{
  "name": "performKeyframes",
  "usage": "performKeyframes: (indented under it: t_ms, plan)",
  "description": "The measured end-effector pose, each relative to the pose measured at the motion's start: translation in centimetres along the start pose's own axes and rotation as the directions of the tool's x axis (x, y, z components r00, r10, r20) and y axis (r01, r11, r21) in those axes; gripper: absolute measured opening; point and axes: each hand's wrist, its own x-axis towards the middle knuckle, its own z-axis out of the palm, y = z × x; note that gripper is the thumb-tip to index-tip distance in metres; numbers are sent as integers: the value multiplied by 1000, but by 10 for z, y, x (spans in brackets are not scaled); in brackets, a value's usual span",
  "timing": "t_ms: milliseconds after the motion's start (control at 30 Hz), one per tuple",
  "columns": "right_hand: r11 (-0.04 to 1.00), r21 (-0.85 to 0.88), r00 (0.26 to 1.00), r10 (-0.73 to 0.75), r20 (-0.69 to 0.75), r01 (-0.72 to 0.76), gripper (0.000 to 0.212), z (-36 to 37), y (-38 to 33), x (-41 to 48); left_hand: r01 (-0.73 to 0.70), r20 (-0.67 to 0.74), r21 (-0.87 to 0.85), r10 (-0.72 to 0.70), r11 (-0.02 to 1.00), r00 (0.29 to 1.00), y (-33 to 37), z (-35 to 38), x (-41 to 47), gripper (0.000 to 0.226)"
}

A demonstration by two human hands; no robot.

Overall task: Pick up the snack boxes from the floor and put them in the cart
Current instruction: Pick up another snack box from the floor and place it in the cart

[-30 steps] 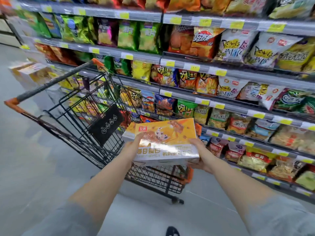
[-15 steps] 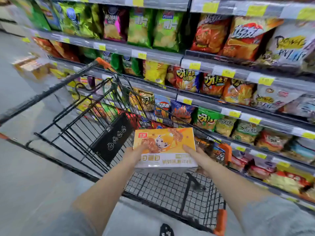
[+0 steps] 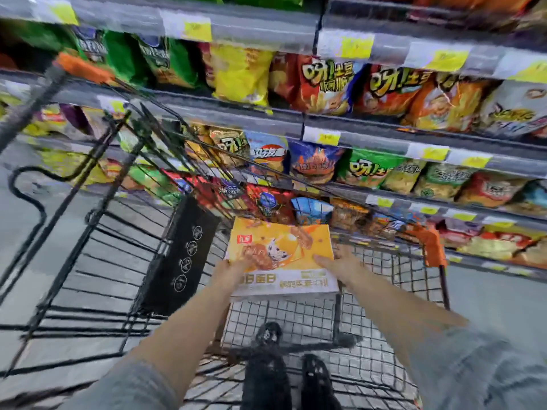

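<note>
Black wire shopping cart (image 3: 97,261) with orange plastic corner guards fills the left and centre of the frame; a black placard with white icons (image 3: 180,258) hangs inside the basket. Left hand (image 3: 233,272) grips the near-left edge of the flat yellow-orange cardboard snack box (image 3: 284,255), fingers clamped on it, thumb on top. Box is level, inside the basket walls, above the mesh floor; contact with the mesh cannot be told. Right hand (image 3: 340,263) holds the near-right edge, fingers pressed on the box. Stocked shelves of snack bags (image 3: 384,93) run behind and to the right. Step in hand, by judgement: placing. Next move likely calls for lowering the box flat and releasing both hands.
</note>
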Motion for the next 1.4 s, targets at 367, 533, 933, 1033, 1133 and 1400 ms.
performKeyframes:
  t_ms: [367, 533, 933, 1033, 1133, 1400]
  plan:
    - [980, 146, 990, 134, 36, -138, 69, 61, -11, 87, 100, 35, 122, -105, 988, 994, 30, -21, 111, 87]
    - [954, 259, 988, 139, 70, -153, 30, 61, -19, 72, 36, 23, 216, -42, 976, 999, 37, -13, 113, 42]
    - [971, -38, 968, -237, -77, 235, 5, -18, 9, -5, -436, 293, 320, 349, 842, 890, 74, 99, 8, 15]
    - [966, -7, 960, -258, -109, 259, 12, -54, 37, -32, -488, 336, 281, 392, 826, 856, 73, 130, -28, 25]
    - [954, -9, 929, -293, -224, 299, 13, -99, 85, -71, -537, 412, 276, 407, 797, 815, 57, 173, -81, 26]
    - [933, 139, 880, -252, -402, 331, 13, -202, 235, -155, -622, 516, 242, 444, 745, 733, -14, 292, -221, 12]
